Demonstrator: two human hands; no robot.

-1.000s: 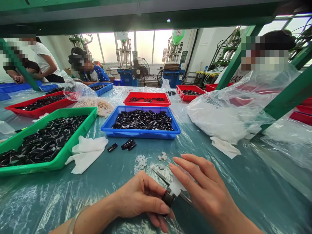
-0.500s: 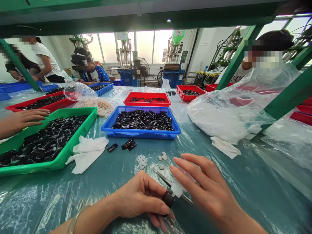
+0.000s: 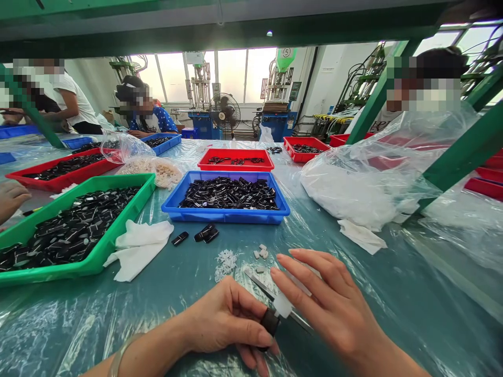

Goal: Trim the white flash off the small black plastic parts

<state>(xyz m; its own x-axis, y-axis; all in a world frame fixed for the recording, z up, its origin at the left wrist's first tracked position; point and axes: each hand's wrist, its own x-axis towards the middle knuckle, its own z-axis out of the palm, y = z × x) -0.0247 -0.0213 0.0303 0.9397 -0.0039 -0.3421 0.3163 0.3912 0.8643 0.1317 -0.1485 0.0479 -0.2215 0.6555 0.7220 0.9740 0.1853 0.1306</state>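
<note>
Between the thumb and fingers of my left hand is a small black part. A translucent white piece stands at its upper end, seemingly joined to it. My right hand hovers just to the right, fingers stretched out and apart; its thumb is hidden. A slim pointed metal tool, perhaps tweezers, passes behind the white piece towards my right palm. Beyond my hands are white scraps and a few pale small blocks. Several loose black parts lie before the blue tray.
A green tray of black parts stands left, beside a white cloth. Another person's hand is at the left edge. A red tray sits behind the blue one. Right are a plastic bag and green post.
The other person's hand has drawn back left from over the green tray. My own hands and the black part have hardly moved; the view has shifted slightly.
</note>
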